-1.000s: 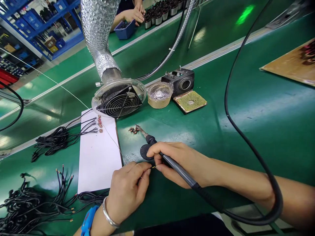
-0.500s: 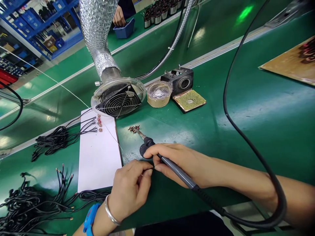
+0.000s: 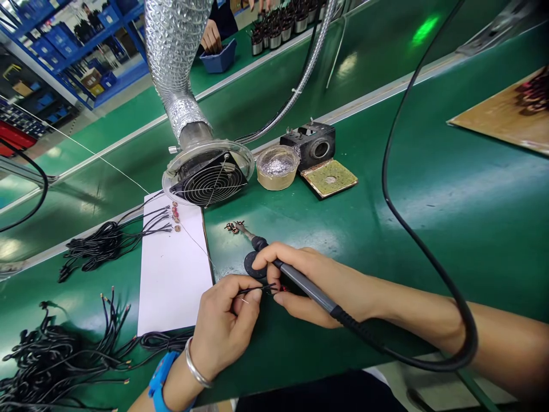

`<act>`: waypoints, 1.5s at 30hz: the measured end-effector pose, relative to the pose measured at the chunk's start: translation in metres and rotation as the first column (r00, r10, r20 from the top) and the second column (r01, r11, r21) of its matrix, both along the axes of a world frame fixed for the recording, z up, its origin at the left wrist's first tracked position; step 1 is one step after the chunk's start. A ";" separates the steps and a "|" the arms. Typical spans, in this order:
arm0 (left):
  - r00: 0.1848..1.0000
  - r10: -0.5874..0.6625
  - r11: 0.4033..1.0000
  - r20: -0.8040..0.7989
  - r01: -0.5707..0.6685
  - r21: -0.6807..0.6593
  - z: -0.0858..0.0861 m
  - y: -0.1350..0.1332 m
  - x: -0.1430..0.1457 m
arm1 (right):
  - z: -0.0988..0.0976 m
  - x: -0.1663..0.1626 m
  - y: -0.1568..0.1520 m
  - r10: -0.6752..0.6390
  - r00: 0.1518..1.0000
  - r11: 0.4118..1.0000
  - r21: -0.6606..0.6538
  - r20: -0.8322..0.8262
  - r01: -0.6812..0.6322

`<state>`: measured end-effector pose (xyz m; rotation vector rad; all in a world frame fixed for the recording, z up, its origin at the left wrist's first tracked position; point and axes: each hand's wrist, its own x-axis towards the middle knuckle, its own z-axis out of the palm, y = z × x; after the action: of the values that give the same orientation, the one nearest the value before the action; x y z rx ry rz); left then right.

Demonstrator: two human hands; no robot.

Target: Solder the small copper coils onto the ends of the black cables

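My right hand (image 3: 328,283) is closed around a grey-handled soldering iron (image 3: 306,289), whose tip points up and left. Thumb and fingertips of the same hand also pinch a tiny part with a bit of red, mostly hidden. Thin black wire ends (image 3: 266,287) are pinched by my left hand (image 3: 227,326), just left of that part; a fine silvery strand shows at the thumb. Beyond the hands, small copper-coloured pieces (image 3: 234,227) lie close to the iron's tip; I cannot tell whether it touches them. A dark round object (image 3: 254,266) sits behind my right fingers.
A fume fan (image 3: 210,180) hangs ahead on a foil duct. Behind are a round tub (image 3: 277,177), an iron stand (image 3: 319,143) and a yellow sponge (image 3: 330,178). A white board (image 3: 171,280) and black cables (image 3: 47,355) lie left. Across the bench, another person's hand (image 3: 211,37) reaches into a blue bin.
My left hand has drawn slightly left and down, and the wire ends now show between my hands. A bit of red has come into view at my right fingertips.
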<state>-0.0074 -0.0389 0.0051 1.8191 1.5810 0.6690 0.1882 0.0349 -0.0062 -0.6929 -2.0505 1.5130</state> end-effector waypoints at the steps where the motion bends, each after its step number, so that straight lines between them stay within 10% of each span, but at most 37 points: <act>1: 1.000 0.017 1.000 0.019 -0.016 -0.018 0.000 -0.001 0.000 | -0.001 -0.001 -0.001 -0.007 1.000 1.000 -0.017 -0.011 0.007; 10: 0.975 0.135 0.990 0.177 -0.127 -0.056 -0.001 -0.002 0.002 | -0.016 -0.006 -0.007 -0.132 0.973 0.978 -0.185 -0.191 0.096; 23: 0.941 0.163 0.971 0.296 -0.100 -0.217 -0.005 -0.002 0.002 | -0.014 -0.004 -0.008 -0.148 0.975 0.988 -0.058 -0.165 0.140; 33: 0.999 0.007 0.968 -0.053 0.007 0.252 -0.003 -0.002 0.004 | -0.015 -0.002 -0.009 -0.152 0.984 0.988 -0.004 -0.091 0.152; 45: 0.980 -0.011 0.923 -0.197 0.086 0.376 0.002 -0.004 0.001 | -0.015 0.004 -0.001 0.001 0.979 0.970 -0.236 -0.204 -0.051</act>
<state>-0.0059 -0.0427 0.0071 2.2610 1.6032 0.8495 0.1919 0.0342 -0.0215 -0.5745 -1.7501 1.7884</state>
